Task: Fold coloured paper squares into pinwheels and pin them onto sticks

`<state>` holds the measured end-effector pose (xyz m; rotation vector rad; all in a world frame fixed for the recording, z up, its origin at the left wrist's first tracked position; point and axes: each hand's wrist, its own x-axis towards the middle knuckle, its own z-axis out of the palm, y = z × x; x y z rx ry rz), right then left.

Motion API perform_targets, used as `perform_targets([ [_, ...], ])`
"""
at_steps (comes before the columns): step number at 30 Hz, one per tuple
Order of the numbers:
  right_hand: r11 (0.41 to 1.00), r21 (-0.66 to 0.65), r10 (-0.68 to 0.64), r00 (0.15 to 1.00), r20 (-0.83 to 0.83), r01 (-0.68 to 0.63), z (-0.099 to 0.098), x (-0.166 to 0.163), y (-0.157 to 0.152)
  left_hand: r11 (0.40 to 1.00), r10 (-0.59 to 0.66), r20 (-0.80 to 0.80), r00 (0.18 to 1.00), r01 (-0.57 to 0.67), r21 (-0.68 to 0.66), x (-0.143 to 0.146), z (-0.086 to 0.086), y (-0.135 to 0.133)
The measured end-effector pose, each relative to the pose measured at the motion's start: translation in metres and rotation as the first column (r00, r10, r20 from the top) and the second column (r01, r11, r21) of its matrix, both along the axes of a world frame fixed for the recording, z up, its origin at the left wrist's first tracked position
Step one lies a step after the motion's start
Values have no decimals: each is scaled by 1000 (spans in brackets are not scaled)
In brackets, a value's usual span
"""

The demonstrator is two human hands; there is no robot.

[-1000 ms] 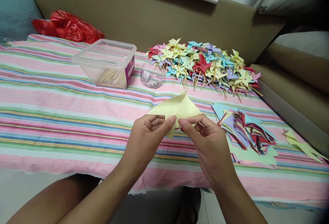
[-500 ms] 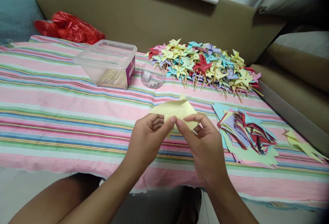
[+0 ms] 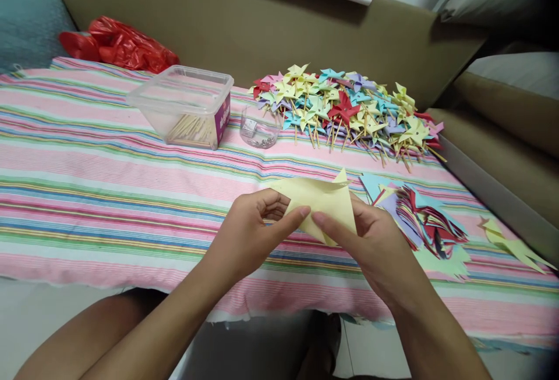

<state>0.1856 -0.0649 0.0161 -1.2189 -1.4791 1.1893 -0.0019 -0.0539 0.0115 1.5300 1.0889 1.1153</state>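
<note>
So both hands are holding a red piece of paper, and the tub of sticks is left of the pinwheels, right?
Not red: the head view shows the left hand and right hand holding pale yellow paper. The rest stands.

The held paper [image 3: 325, 202] is a plain pale yellow. Below it runs a striped cloth [image 3: 109, 211] in broad pink and white, crossed by thin lines of green, blue, yellow and deep magenta. Towards the back I see pinwheels [image 3: 345, 109] in yellow, turquoise, lilac, pink and red. A glossy red bag [image 3: 131, 51] shines near a colourless tub [image 3: 187, 106], whose label [image 3: 222, 118] is purple with white lettering; the sticks [image 3: 192, 128] inside look straw-coloured.
</note>
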Motion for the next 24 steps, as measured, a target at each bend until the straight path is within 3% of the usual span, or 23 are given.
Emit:
perform_targets([
  [7, 1000, 18, -6, 990, 144, 4, -4, -2, 0, 996, -89, -171, 981, 93, 12, -11, -1, 4],
  [11, 998, -11, 56, 980, 193, -55, -3, -2, -1, 983, -182, -263, 948, 174, -56, -18, 0, 7],
  [16, 995, -66, 90, 980, 175, -80, -6, -2, -1, 969, -246, -332, 911, 224, -103, -22, -1, 9],
  [18, 994, -96, 58, 992, 116, -47, -9, -2, 0, 967, -244, -228, 943, 219, -132, -20, -1, 9],
  [21, 990, -129, -72, 988, -135, 55, -12, -6, 1, 958, -189, 107, 976, 207, -198, -15, 0, 10],
  [24, 984, -106, -174, 875, -451, 141, -11, -17, 1, 955, -85, 308, 947, 166, -244, -9, 2, 10],
])
